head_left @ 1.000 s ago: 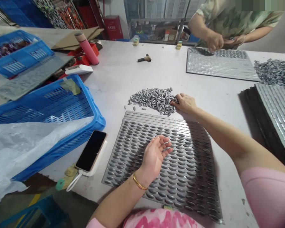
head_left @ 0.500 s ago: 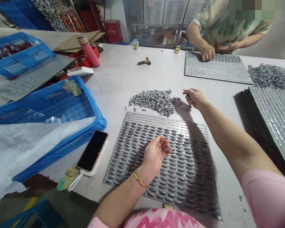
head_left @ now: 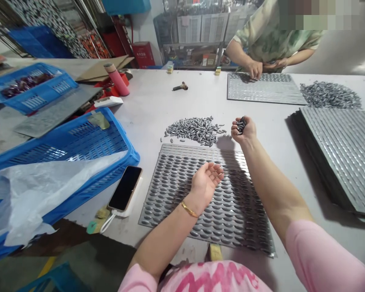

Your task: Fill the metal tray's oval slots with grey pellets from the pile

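A dimpled metal sheet (head_left: 173, 190) lies on the tabletop (head_left: 152, 97), metal slugs (head_left: 194, 130) heaped just behind it, a plastic crate (head_left: 117, 136) left, apparently stacked sheets (head_left: 340, 158) right.

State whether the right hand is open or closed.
Partly closed: the right hand is cupped, its fingers curled around a small bunch of grey oblong metal pieces that show at the top of the grip.

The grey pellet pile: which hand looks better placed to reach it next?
Probably the right hand: it is beside the pile, holding pellets, while the left hand lies open over the dimpled metal tray.
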`<action>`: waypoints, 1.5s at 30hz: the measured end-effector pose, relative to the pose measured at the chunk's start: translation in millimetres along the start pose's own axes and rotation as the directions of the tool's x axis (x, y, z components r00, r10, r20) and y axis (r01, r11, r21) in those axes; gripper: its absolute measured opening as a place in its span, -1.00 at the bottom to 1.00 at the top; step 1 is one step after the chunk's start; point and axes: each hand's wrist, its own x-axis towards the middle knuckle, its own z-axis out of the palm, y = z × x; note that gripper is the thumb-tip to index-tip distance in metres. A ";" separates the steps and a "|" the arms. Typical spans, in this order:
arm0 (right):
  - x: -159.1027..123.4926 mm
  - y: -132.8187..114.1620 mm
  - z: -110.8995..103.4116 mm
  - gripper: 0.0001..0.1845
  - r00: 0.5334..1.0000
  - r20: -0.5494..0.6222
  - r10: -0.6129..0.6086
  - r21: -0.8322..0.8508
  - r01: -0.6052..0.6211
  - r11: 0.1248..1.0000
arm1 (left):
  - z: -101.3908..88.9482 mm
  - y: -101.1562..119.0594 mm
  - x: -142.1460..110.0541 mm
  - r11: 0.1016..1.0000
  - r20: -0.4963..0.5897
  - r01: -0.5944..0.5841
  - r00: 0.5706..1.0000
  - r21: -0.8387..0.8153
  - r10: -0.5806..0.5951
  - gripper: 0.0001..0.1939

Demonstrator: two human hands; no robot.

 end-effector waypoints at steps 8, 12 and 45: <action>-168.3 66.6 -31.6 -0.67 0.907 0.122 -0.402 -0.327 0.419 0.847 | 40.8 -41.8 -4.2 0.994 0.035 0.113 0.993 0.007 -0.113 -0.62; -243.6 100.8 -68.1 -0.79 0.639 0.383 -0.667 -0.692 0.677 0.251 | 31.6 -73.8 -38.3 0.978 0.091 0.210 0.974 -0.015 -0.208 -0.62; -208.9 35.4 -145.7 -0.79 0.720 0.606 -0.336 -0.743 0.664 0.083 | -14.0 -86.9 -51.6 0.916 0.132 0.219 0.952 0.336 -0.276 -0.79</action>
